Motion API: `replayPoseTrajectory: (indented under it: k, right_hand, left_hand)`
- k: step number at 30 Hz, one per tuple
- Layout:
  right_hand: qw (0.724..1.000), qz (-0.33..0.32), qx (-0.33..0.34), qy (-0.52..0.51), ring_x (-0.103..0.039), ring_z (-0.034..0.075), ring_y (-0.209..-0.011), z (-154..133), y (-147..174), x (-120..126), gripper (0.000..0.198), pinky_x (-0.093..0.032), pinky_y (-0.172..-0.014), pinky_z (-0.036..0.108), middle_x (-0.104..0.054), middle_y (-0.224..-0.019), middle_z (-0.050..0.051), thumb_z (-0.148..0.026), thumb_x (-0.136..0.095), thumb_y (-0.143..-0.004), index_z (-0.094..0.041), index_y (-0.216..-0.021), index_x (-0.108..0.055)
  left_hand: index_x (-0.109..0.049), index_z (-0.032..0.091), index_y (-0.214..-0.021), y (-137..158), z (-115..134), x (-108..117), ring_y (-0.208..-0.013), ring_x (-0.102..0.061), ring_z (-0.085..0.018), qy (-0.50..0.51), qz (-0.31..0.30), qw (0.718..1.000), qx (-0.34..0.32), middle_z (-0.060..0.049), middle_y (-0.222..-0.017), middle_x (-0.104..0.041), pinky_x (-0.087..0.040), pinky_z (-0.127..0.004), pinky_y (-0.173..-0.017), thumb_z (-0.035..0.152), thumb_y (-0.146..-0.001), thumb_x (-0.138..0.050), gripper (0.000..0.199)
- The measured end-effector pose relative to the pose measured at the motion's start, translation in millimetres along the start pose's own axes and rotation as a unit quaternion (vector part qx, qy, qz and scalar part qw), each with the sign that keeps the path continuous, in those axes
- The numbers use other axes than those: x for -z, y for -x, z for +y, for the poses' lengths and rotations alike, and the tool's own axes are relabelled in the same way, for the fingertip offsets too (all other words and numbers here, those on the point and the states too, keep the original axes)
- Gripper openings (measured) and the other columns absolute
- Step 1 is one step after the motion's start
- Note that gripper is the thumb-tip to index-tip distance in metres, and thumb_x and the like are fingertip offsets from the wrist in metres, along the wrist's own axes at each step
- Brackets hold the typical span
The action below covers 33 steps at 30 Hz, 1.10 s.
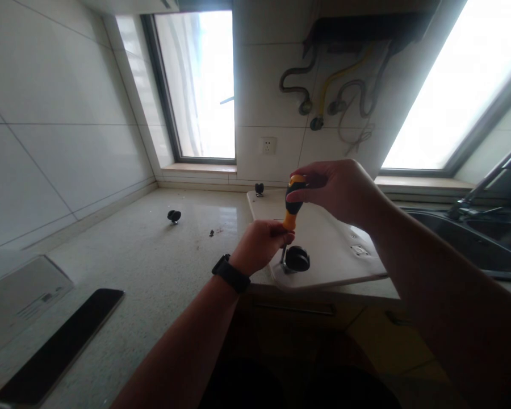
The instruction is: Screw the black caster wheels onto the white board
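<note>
My right hand (pixel 330 187) is wrapped round the yellow and black handle of a screwdriver (pixel 295 196), which points steeply down. Just below the handle, the fingers of my left hand (pixel 264 241) pinch around the screwdriver's shaft. The tip reaches down beside a black caster wheel (pixel 298 259) at the near left corner of a white panel (pixel 323 238). At the panel's far left corner stands another caster (pixel 259 189). A bare metal mounting plate (pixel 359 250) shows on the panel's right side. A loose caster (pixel 174 216) lies on the counter to the left.
Small dark bits (pixel 212 233) lie on the speckled counter (pixel 153 250). A long dark flat piece (pixel 63 346) and a white box (pixel 21 298) are at the near left. To the right is a sink (pixel 438 241) with a faucet (pixel 485 187). Drawers sit below the counter edge.
</note>
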State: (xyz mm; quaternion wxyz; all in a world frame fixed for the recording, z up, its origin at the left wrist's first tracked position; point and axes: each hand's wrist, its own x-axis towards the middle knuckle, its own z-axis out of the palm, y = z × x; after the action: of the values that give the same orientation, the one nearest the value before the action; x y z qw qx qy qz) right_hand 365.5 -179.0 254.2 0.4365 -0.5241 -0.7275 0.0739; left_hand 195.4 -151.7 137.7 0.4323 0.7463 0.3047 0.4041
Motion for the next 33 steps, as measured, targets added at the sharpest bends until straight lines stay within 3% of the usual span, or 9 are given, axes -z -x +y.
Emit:
replayPoseTrajectory:
  k: [8, 10, 13, 15, 17, 21, 25, 30, 33]
  right_hand:
    - [0.994, 0.069, 0.005, 0.083, -0.069, 0.023, -0.073, -6, 10, -15, 0.052, -0.057, -0.069, 0.043, -0.075, -0.085, 0.006, -0.056, -0.084, -0.067, -0.021, -0.104, -0.073]
    - [0.997, 0.041, 0.012, 0.062, -0.07, 0.023, -0.079, -3, 9, -14, 0.05, -0.058, -0.073, 0.043, -0.075, -0.097, 0.008, -0.053, -0.08, -0.073, -0.021, -0.11, -0.071]
    - [0.995, -0.07, 0.022, -0.066, -0.07, 0.023, -0.102, 4, 5, -11, 0.046, -0.059, -0.089, 0.042, -0.071, -0.122, 0.009, -0.043, -0.071, -0.084, -0.024, -0.125, -0.064]
    - [0.978, -0.133, 0.015, -0.159, -0.068, 0.022, -0.112, 7, 2, -8, 0.042, -0.057, -0.098, 0.042, -0.072, -0.123, 0.007, -0.035, -0.069, -0.086, -0.025, -0.126, -0.062]
    - [0.968, -0.147, -0.003, -0.202, -0.07, 0.023, -0.108, 9, 0, -6, 0.039, -0.058, -0.098, 0.044, -0.075, -0.112, 0.005, -0.03, -0.075, -0.081, -0.025, -0.118, -0.066]
    - [0.982, -0.074, -0.029, -0.171, -0.074, 0.024, -0.092, 7, 0, -8, 0.042, -0.062, -0.088, 0.043, -0.077, -0.097, 0.005, -0.032, -0.088, -0.064, -0.021, -0.1, -0.07]
    - [0.996, 0.003, -0.038, -0.085, -0.072, 0.023, -0.079, 7, 2, -12, 0.05, -0.062, -0.077, 0.043, -0.075, -0.086, 0.004, -0.045, -0.093, -0.054, -0.021, -0.091, -0.068]
    - [0.998, 0.06, -0.021, -0.012, -0.066, 0.021, -0.069, 11, 5, -20, 0.054, -0.057, -0.063, 0.04, -0.071, -0.081, 0.003, -0.057, -0.089, -0.056, -0.022, -0.087, -0.063]
    - [0.997, 0.076, 0.003, -0.021, -0.064, 0.02, -0.072, 9, 8, -26, 0.05, -0.055, -0.064, 0.038, -0.069, -0.083, 0.003, -0.055, -0.087, -0.061, -0.021, -0.09, -0.063]
  left_hand:
    - [-0.076, 0.012, -0.097, -1, -2, -1, -0.085, -0.072, -0.019, 0.028, -0.014, 1.0, 0.0, -0.009, -0.093, -0.078, -0.058, -0.037, -0.086, 0.02, -0.088, -0.07, 0.013]
    - [-0.076, 0.012, -0.097, -2, -3, -1, -0.086, -0.072, -0.018, 0.04, -0.021, 0.999, 0.001, -0.01, -0.092, -0.078, -0.058, -0.037, -0.086, 0.019, -0.089, -0.069, 0.012]
    - [-0.075, 0.012, -0.096, -3, -3, -1, -0.086, -0.073, -0.018, 0.057, -0.024, 0.998, 0.004, -0.009, -0.091, -0.078, -0.058, -0.037, -0.087, 0.017, -0.089, -0.068, 0.011]
    - [-0.075, 0.012, -0.094, -3, -2, -1, -0.086, -0.073, -0.018, 0.057, -0.028, 0.998, 0.007, -0.009, -0.091, -0.078, -0.058, -0.038, -0.088, 0.017, -0.089, -0.068, 0.01]
    - [-0.075, 0.012, -0.094, -2, 0, 0, -0.086, -0.073, -0.018, 0.051, -0.033, 0.998, 0.009, -0.009, -0.091, -0.078, -0.058, -0.037, -0.088, 0.017, -0.09, -0.069, 0.01]
    - [-0.076, 0.012, -0.099, -1, 2, 0, -0.088, -0.073, -0.018, 0.049, -0.036, 0.998, 0.016, -0.01, -0.095, -0.079, -0.058, -0.037, -0.089, 0.018, -0.089, -0.069, 0.013]
    - [-0.076, 0.012, -0.103, -1, -1, 0, -0.089, -0.073, -0.019, 0.05, -0.037, 0.998, 0.011, -0.011, -0.097, -0.079, -0.057, -0.038, -0.09, 0.02, -0.09, -0.069, 0.017]
    - [-0.075, 0.013, -0.104, -1, -5, -2, -0.089, -0.072, -0.018, 0.036, -0.042, 0.998, -0.009, -0.009, -0.098, -0.078, -0.056, -0.036, -0.087, 0.023, -0.091, -0.068, 0.017]
    - [-0.074, 0.014, -0.102, 0, -3, 1, -0.087, -0.07, -0.017, -0.001, -0.033, 0.999, -0.034, -0.007, -0.097, -0.077, -0.054, -0.033, -0.083, 0.026, -0.092, -0.068, 0.017]
